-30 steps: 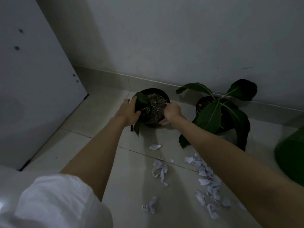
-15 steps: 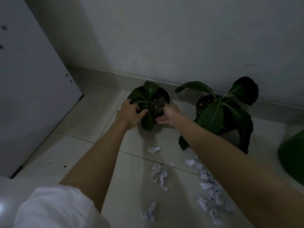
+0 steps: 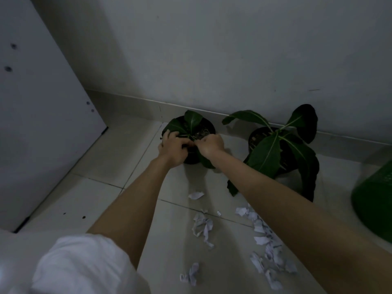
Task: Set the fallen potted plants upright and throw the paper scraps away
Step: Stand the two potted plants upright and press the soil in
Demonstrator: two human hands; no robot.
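The small potted plant now stands upright, no longer tilted; left hand and right hand stay closed around its rim.

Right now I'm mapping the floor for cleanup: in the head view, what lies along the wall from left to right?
White panel → small potted plant held by both hands → larger potted plant → green bin.

Single head-worn wide-angle view looks forward and down at the tiled floor from close above.
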